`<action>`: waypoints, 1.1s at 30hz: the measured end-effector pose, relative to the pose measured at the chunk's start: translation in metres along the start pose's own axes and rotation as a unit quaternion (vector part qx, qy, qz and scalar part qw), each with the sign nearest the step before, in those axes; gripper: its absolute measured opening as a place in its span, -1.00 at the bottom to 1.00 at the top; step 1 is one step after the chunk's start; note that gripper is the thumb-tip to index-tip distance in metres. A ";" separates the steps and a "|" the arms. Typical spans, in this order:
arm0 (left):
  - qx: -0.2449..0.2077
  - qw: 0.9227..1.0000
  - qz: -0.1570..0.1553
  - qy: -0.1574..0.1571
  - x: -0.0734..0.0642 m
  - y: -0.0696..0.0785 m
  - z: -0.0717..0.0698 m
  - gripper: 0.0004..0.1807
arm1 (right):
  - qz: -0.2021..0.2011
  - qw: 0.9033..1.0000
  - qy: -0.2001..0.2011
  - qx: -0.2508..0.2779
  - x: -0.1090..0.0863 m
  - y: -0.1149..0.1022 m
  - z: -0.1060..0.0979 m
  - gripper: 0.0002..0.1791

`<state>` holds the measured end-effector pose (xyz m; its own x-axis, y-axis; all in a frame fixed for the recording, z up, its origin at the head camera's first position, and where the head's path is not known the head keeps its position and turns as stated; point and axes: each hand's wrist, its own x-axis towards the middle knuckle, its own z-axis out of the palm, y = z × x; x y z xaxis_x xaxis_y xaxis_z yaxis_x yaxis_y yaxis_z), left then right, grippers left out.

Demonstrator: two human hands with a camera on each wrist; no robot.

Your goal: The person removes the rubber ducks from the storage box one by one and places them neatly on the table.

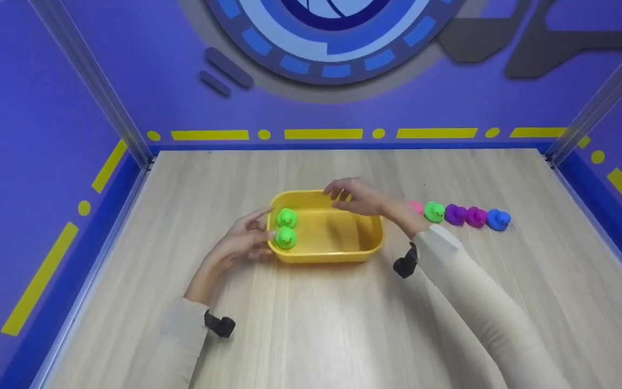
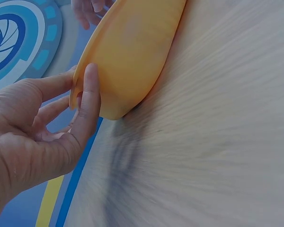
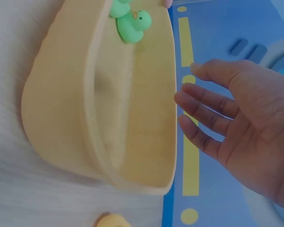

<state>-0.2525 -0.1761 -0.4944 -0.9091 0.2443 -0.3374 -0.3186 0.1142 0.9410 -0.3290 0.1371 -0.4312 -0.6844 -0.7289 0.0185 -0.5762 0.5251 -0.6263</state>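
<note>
Left hand [image 1: 241,242] pinched the glossy yellow, round-cornered tub [image 1: 324,257] holding two green ducks [image 1: 286,237]; right hand [image 1: 364,199] hovered, loosely spread.

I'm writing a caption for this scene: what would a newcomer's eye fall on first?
Probably the bright yellow tub near the middle of the table, with two green toy ducks inside at its left end. The left hand holds its left rim, and the right hand is by its far rim. Next comes the colorful row of ducks to its right, then the big circular design on the wall behind.
</note>
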 end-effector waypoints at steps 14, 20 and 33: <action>0.012 1.000 0.000 -0.005 0.000 0.000 -0.001 -0.19 | 0.030 0.995 -0.093 -0.031 0.037 -0.009 0.026 -0.53; 0.009 1.000 -0.005 -0.004 0.000 0.000 -0.001 -0.21 | 0.048 0.992 -0.110 -0.035 0.049 -0.012 0.041 -0.49; -0.002 1.000 0.000 -0.012 -0.001 0.000 -0.002 -0.18 | 0.036 0.996 -0.071 -0.051 0.061 -0.021 0.061 -0.56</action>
<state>-0.2522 -0.1779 -0.4938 -0.9024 0.2676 -0.3377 -0.3197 0.1097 0.9412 -0.3318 0.0550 -0.4642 -0.6593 -0.7392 -0.1379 -0.5758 0.6142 -0.5396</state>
